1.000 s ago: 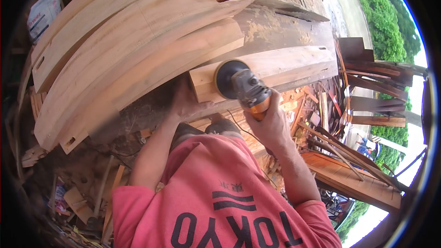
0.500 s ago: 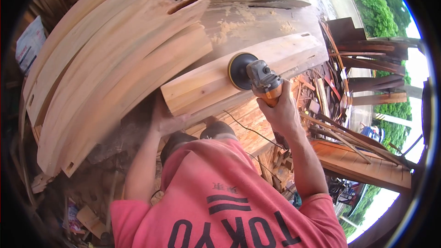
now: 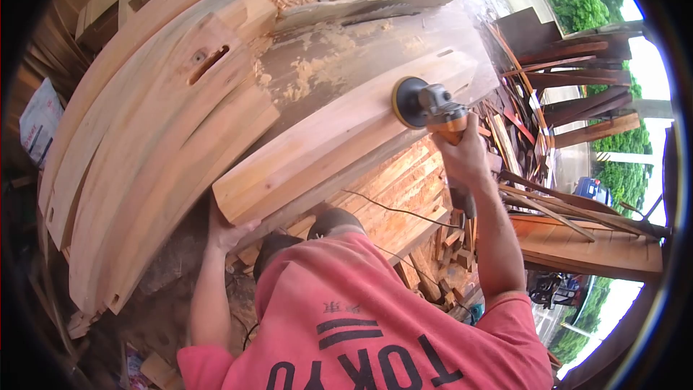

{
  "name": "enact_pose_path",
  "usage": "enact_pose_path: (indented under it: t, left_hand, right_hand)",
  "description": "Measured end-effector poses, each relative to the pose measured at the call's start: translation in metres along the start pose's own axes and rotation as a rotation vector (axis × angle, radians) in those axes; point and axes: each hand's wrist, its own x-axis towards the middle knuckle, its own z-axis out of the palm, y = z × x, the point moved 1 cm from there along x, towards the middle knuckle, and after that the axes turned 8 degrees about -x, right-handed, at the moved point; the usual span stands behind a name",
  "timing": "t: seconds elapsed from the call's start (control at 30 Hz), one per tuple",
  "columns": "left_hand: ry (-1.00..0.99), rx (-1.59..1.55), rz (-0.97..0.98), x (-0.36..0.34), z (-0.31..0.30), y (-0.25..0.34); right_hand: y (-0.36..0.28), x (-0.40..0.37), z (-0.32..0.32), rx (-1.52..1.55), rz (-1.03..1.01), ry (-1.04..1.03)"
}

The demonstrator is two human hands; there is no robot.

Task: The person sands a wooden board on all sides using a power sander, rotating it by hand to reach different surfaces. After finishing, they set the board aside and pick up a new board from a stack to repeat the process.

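Note:
My right hand [image 3: 463,153] is wrapped round the orange and grey body of an angle grinder [image 3: 449,117]. Its round sanding disc [image 3: 410,102] rests against the top of a pale wooden plank [image 3: 325,137], toward the plank's right end. My left hand [image 3: 229,230] grips the plank's near left corner from below, with part of the fingers hidden under the wood. The plank lies along the front edge of a dusty workbench [image 3: 317,87].
Several curved boards [image 3: 151,152] with slots lie stacked to the left. Shavings lie at the back by a raised wooden beam [image 3: 368,11]. A cord [image 3: 397,209] hangs below the bench. Scrap wood [image 3: 516,123] and a leaning panel [image 3: 577,245] are on the right.
The grinder has travelled right along the plank, away from my left hand. My left hand stays at the plank's left end. The whole view has shifted a little.

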Motion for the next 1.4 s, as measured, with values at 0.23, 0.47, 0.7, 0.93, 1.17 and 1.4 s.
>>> enact_pose_path:
  t: [0.23,0.47,0.7,0.93,1.17,1.4]
  left_hand:
    - [0.001,0.039,0.004,-0.003,-0.004,0.003]
    - [-0.003,-0.007,-0.005,-0.004,0.001,0.01]
    - [-0.038,0.194,0.212,-0.01,0.009,0.01]
    - [0.026,0.732,0.363,-0.017,0.001,0.008]
    - [-0.114,0.859,0.737,-0.069,0.046,0.078]
    - [-0.736,0.535,0.759,-0.056,0.236,0.064]
  right_hand:
    - [0.129,0.048,-0.027,0.192,0.144,0.325]
    - [0.197,-0.01,0.03,0.563,0.202,0.328]
    - [0.202,-0.092,0.081,0.927,0.478,0.197]
    - [0.22,-0.149,0.124,1.263,0.694,0.198]
    - [0.227,-0.165,0.13,1.65,0.739,0.315]
    - [0.206,-0.124,0.157,1.777,0.759,0.216]
